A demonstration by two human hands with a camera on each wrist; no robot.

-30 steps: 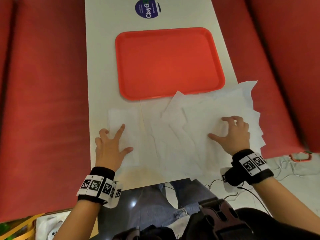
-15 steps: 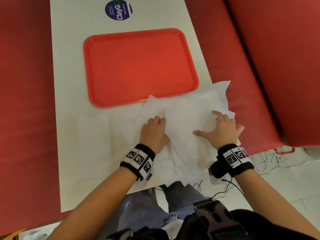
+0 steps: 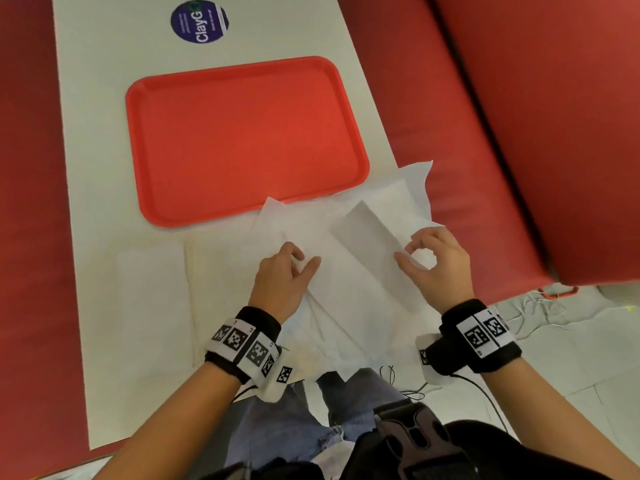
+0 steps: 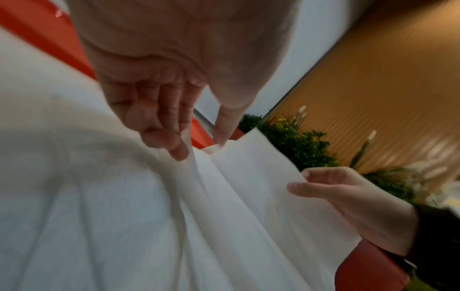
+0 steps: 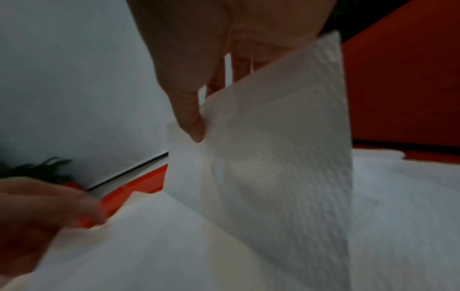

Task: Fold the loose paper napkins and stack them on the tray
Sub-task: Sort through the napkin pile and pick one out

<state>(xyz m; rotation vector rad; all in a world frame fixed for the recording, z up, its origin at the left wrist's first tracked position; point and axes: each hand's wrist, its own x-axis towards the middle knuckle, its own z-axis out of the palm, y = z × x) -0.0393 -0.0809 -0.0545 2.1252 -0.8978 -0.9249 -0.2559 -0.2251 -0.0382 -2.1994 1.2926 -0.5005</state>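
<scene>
A pile of loose white paper napkins [image 3: 349, 317] lies at the table's near right corner, partly hanging over the edge. Both hands lift one napkin [image 3: 367, 233] out of it. My left hand [image 3: 306, 259] pinches its left edge between thumb and fingers [image 4: 178, 151]. My right hand [image 3: 405, 252] pinches its right edge, thumb [image 5: 195, 128] in front and the fingers behind the raised napkin [image 5: 273, 157]. The red tray [image 3: 242, 140] sits just beyond the pile with nothing on it. A folded napkin [image 3: 152, 306] lies flat at the left.
The white table [image 3: 93, 216] is narrow, with red bench seats on the left [image 3: 27, 237] and right [image 3: 519, 133]. A round purple sticker [image 3: 200, 21] sits beyond the tray. Cables lie on the floor [image 3: 554, 341] at the right.
My left hand left the folded napkin at the left and came to the pile. Both hands went from pressing flat on the napkins to pinching one and raising it.
</scene>
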